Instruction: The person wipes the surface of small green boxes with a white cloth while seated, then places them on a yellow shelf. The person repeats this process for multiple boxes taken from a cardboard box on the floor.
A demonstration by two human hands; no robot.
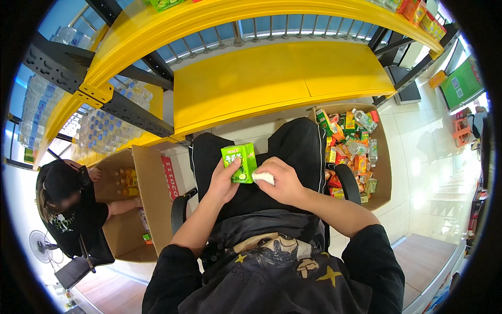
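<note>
Above my lap, my left hand (225,180) grips a green drink carton (246,165) with the thumb across its front. The carton bears writing and a printed picture. Pinched in my right hand (284,181) is a bunched white cloth or tissue (264,178), close against the carton's lower right edge. Whether the cloth touches the carton, I cannot tell. Part of the cloth is hidden by my fingers.
A cardboard box (382,172) of mixed drink cartons and several plastic bottles stands at my right. At my left, a person (62,196) reaches into another cardboard box (129,243). Ahead is a yellow shelf (274,74); bottled water (106,129) fills the left rack.
</note>
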